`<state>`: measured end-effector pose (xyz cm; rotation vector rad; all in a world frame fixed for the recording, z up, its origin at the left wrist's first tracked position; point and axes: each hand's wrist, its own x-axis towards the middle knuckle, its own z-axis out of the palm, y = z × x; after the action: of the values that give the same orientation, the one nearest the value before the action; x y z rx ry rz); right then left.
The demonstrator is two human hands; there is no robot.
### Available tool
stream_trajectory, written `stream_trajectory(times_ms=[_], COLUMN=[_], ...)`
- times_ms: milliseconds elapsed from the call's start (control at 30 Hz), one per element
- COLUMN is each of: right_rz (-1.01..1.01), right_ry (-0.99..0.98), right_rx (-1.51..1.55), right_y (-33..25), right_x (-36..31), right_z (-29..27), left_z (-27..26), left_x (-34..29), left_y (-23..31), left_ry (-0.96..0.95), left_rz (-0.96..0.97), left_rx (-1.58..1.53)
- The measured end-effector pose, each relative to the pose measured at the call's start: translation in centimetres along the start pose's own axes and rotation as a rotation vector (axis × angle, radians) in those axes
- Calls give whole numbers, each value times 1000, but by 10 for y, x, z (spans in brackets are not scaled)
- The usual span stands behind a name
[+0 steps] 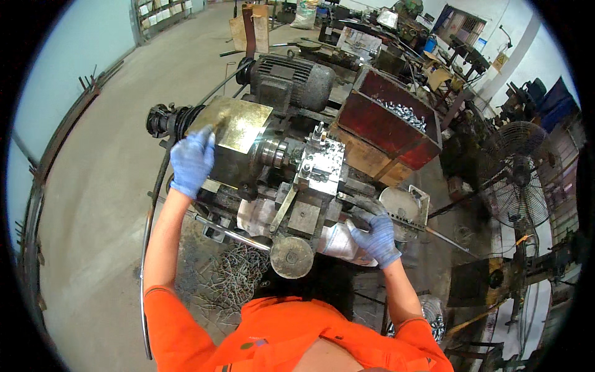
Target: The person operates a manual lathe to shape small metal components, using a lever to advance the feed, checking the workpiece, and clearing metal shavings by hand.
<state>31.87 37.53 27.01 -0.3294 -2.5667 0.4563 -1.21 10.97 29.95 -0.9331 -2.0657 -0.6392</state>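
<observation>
I stand over a small, oily metal lathe (291,167). My left hand (191,160), in a blue glove, rests on the left end of the headstock, at the edge of its brass-coloured cover plate (238,123). My right hand (375,232), also in a blue glove, grips a dark lever (362,204) on the right side of the carriage. The shiny tool block (322,162) sits between my hands, next to the spindle chuck (273,152). A round handwheel (291,256) faces me at the front.
A red wooden box (378,133) holding several shiny metal parts stands behind the lathe. An electric motor (291,80) sits at the back. A standing fan (517,173) is on the right. Metal swarf (232,279) lies on the floor below.
</observation>
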Motion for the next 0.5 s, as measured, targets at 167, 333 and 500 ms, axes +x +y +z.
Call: stream_trajectory(times_ms=[167,333,500], right_rz=[8,52,98], right_ry=[-22,-10,-21], right_rx=[33,64,12], right_y=[-4,-5,6], right_x=[-8,-23,-45], right_z=[-1,0,0], left_z=[26,40,14], left_x=[46,56,31], left_y=[-36,-11,83], left_ry=[-208,-317,-385], left_rz=[-93,-68,136], left_rx=[207,189,-166])
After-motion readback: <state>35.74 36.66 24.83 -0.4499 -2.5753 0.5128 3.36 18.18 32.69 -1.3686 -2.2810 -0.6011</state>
